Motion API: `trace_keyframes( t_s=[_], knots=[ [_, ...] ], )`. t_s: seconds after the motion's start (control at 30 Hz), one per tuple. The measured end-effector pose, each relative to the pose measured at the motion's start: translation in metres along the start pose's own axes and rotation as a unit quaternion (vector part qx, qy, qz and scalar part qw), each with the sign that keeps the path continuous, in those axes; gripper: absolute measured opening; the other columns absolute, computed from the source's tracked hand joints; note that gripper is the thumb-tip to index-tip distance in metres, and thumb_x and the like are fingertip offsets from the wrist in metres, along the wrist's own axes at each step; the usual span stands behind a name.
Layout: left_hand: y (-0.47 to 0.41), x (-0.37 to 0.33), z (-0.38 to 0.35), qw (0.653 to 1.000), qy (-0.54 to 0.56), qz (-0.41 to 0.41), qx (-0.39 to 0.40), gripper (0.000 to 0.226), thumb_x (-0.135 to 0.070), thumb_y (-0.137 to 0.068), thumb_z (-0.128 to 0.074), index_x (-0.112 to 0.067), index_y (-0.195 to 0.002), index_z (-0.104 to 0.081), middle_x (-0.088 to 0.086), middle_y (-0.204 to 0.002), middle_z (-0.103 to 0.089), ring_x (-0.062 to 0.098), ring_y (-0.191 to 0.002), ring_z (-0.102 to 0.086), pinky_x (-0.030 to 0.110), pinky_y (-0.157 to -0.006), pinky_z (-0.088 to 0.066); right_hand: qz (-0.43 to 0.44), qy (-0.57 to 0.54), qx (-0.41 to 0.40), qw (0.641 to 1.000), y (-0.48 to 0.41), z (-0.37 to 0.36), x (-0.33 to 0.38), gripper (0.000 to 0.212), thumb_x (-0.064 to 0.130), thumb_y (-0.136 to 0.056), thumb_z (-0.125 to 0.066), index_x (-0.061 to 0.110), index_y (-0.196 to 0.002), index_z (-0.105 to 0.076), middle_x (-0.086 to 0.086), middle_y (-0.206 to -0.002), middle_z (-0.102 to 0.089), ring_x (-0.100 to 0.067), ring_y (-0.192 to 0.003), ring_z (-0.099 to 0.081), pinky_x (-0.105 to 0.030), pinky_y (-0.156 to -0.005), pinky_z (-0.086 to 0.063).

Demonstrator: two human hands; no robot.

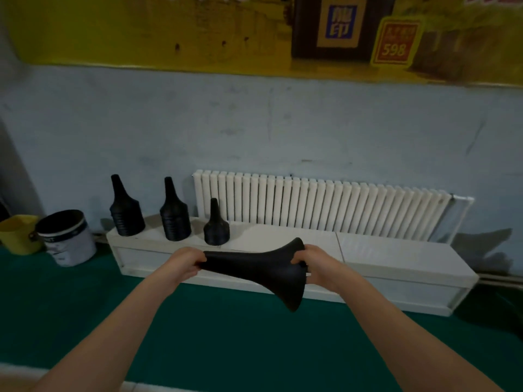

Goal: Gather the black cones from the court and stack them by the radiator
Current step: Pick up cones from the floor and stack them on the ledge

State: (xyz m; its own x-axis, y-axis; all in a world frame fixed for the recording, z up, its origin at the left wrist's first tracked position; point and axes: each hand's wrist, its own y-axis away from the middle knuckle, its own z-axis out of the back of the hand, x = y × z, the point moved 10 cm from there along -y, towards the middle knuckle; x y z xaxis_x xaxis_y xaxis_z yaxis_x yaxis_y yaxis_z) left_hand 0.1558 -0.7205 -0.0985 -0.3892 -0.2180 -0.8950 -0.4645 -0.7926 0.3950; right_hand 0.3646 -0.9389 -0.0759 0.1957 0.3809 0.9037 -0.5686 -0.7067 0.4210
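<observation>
Black cone (254, 267) is held sideways before the radiator (319, 205), tip gripped by left hand (184, 264), rim by right hand (315, 264). Stacking is judged pending: it must be righted and lowered onto the nearest stack (216, 224)

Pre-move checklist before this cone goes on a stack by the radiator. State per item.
1. Grip: ok. The left hand holds the narrow end of the held cone; the right hand holds the wide end.
2. Cone orientation: not ok. It lies sideways with its tip to the left and needs turning base down.
3. Target stacks upright: ok. The left stack, middle stack and right stack stand on the bench by the radiator.
4. Lowest target: ok. The right stack is the shortest.
5. Path: ok. Nothing shows between the held cone and the stacks.
6. One cone or several nested in hand: cannot tell.
</observation>
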Motion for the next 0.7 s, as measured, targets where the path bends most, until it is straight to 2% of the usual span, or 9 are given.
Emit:
trace_keyframes(
  t_s=[0.13,0.3,0.37,0.47,0.53,0.6,0.63,0.7],
  knots=[
    [-0.062,-0.022,0.014,1.0,0.003,-0.001,0.003,0.006,-0.005,-0.091,-0.052,-0.005,-0.094,-0.057,0.014,-0.092,-0.054,0.022,-0.086,-0.053,0.023,-0.07,-0.045,-0.004,0.008,0.013,1.0,-0.073,-0.02,0.032,0.037,0.002,-0.085,-0.051,0.005,-0.122,-0.05,-0.013,-0.102,-0.055,-0.026,-0.094,-0.056,-0.032,-0.065,-0.05],
    [-0.15,-0.046,0.012,1.0,-0.007,0.009,-0.004,0.011,-0.001,-0.09,-0.052,-0.007,-0.083,-0.059,0.015,-0.091,-0.053,0.026,-0.09,-0.051,0.026,-0.072,-0.044,-0.008,0.025,0.021,0.999,-0.168,-0.027,0.066,0.036,0.003,-0.085,-0.052,0.006,-0.121,-0.051,-0.014,-0.103,-0.057,-0.027,-0.098,-0.057,-0.033,-0.067,-0.051],
    [-0.187,-0.057,0.011,1.0,0.008,0.016,-0.014,0.007,-0.001,-0.09,-0.052,-0.003,-0.093,-0.059,0.016,-0.091,-0.052,0.025,-0.086,-0.052,0.025,-0.07,-0.044,-0.006,0.025,0.03,0.999,-0.206,-0.027,0.083,0.036,0.003,-0.086,-0.052,0.006,-0.122,-0.051,-0.015,-0.104,-0.058,-0.026,-0.097,-0.057,-0.032,-0.067,-0.051],
    [-0.251,-0.083,0.008,0.999,0.034,0.029,-0.019,0.017,-0.002,-0.091,-0.053,-0.003,-0.108,-0.055,0.019,-0.102,-0.054,0.025,-0.087,-0.054,0.026,-0.071,-0.047,0.007,0.036,0.048,0.998,-0.274,-0.025,0.117,0.038,0.004,-0.086,-0.053,0.007,-0.124,-0.049,-0.015,-0.109,-0.058,-0.026,-0.1,-0.057,-0.032,-0.069,-0.052],
    [-0.29,-0.104,0.011,0.998,0.039,0.031,-0.031,0.018,-0.005,-0.091,-0.055,-0.005,-0.109,-0.056,0.021,-0.107,-0.056,0.026,-0.091,-0.057,0.028,-0.074,-0.048,0.011,0.043,0.054,0.998,-0.318,-0.025,0.139,0.037,0.004,-0.086,-0.052,0.007,-0.123,-0.049,-0.014,-0.105,-0.058,-0.025,-0.098,-0.057,-0.032,-0.07,-0.052],
    [-0.325,-0.123,0.019,0.997,0.041,0.024,-0.052,0.015,-0.006,-0.092,-0.055,-0.006,-0.107,-0.056,0.021,-0.108,-0.056,0.026,-0.087,-0.058,0.027,-0.07,-0.048,0.012,0.055,0.069,0.996,-0.36,-0.031,0.156,0.036,0.004,-0.086,-0.052,0.006,-0.122,-0.051,-0.013,-0.103,-0.058,-0.025,-0.098,-0.057,-0.032,-0.072,-0.052],
    [-0.34,-0.132,0.026,0.997,0.035,0.015,-0.068,0.017,-0.007,-0.092,-0.056,-0.005,-0.109,-0.057,0.02,-0.106,-0.055,0.026,-0.084,-0.057,0.026,-0.066,-0.047,0.012,0.06,0.078,0.995,-0.377,-0.036,0.163,0.033,0.004,-0.086,-0.052,0.006,-0.119,-0.052,-0.013,-0.102,-0.058,-0.025,-0.098,-0.057,-0.032,-0.073,-0.052],
    [-0.377,-0.149,0.043,0.995,0.017,-0.008,-0.096,0.024,-0.01,-0.092,-0.058,-0.006,-0.116,-0.056,0.018,-0.106,-0.056,0.027,-0.088,-0.055,0.03,-0.071,-0.047,0.003,0.076,0.099,0.992,-0.416,-0.052,0.174,0.024,0.003,-0.086,-0.05,0.008,-0.109,-0.056,-0.012,-0.096,-0.057,-0.024,-0.094,-0.056,-0.031,-0.074,-0.052]
  ],
)
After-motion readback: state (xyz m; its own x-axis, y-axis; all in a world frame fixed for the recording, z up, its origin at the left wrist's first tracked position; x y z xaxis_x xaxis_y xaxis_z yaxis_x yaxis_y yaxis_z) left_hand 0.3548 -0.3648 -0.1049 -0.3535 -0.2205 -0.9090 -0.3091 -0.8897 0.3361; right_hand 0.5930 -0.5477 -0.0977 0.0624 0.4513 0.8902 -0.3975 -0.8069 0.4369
